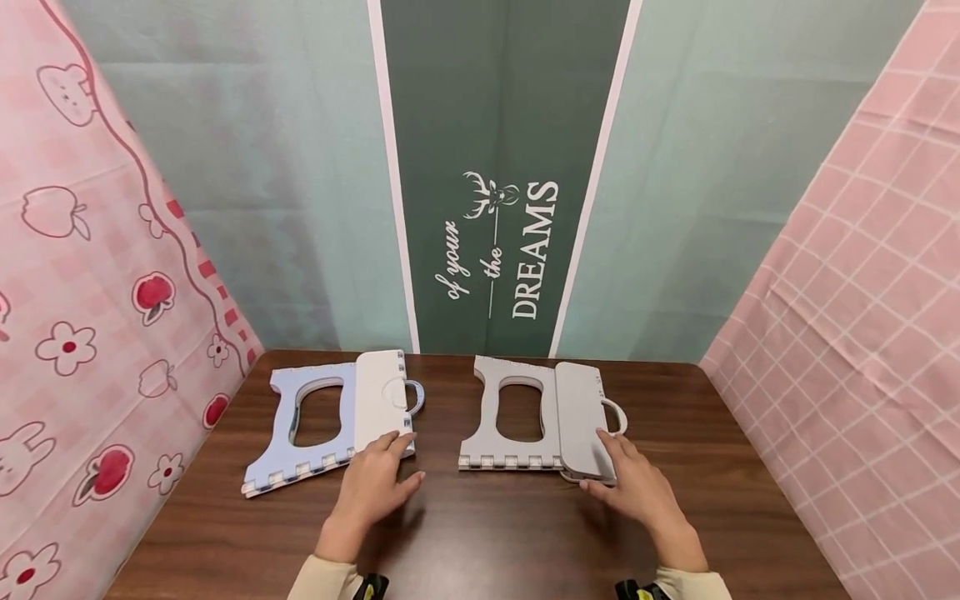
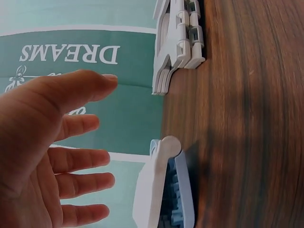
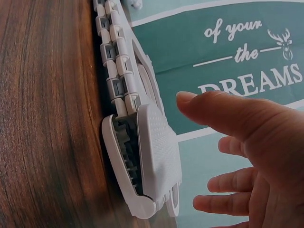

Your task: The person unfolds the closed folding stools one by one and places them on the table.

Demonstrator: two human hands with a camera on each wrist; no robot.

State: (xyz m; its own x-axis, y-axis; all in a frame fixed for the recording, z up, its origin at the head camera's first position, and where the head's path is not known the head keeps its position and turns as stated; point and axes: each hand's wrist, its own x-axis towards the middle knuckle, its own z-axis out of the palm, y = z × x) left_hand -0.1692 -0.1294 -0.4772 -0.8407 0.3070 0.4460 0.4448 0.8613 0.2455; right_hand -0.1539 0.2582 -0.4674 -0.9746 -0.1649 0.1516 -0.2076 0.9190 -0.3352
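A folded step stool in blue and white (image 1: 378, 400) lies flat on the left of the wooden table, its blue loop handle (image 1: 417, 397) pointing right. To its right lies a second folded step stool, light grey (image 1: 581, 417), with a curved handle (image 1: 617, 414) on its right side. My left hand (image 1: 377, 479), fingers extended, is over the near end of the blue and white stool's top. Near the grey stool's front right corner is my right hand (image 1: 637, 483), thumb and fingers spread. Both wrist views show gaps between the hands and the stools.
The brown wooden table (image 1: 495, 533) carries both stools. Behind it hangs a green curtain (image 1: 502, 100) with white lettering. Pink patterned cloth (image 1: 97, 333) borders the left side, and pink checked cloth (image 1: 855, 292) the right.
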